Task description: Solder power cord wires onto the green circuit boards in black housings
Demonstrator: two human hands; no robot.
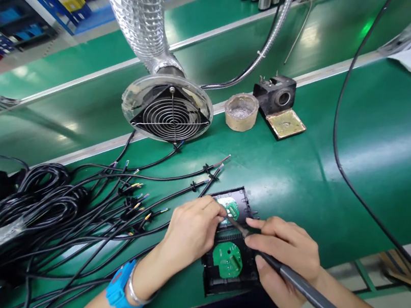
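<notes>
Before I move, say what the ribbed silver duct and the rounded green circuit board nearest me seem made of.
Ribbed silver duct: probably aluminium foil, shiny, its crinkles catching broken highlights.
Rounded green circuit board: probably smooth coated laminate, perhaps fibreglass, given its flat green face.

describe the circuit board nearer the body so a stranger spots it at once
On the green workbench, right of the black cable tangle, two black housings lie between the left hand and right hand. The circuit board sits in the housing nearer the body. Unlike the far board, which the left hand and soldering iron reach, no hand covers it.
</notes>
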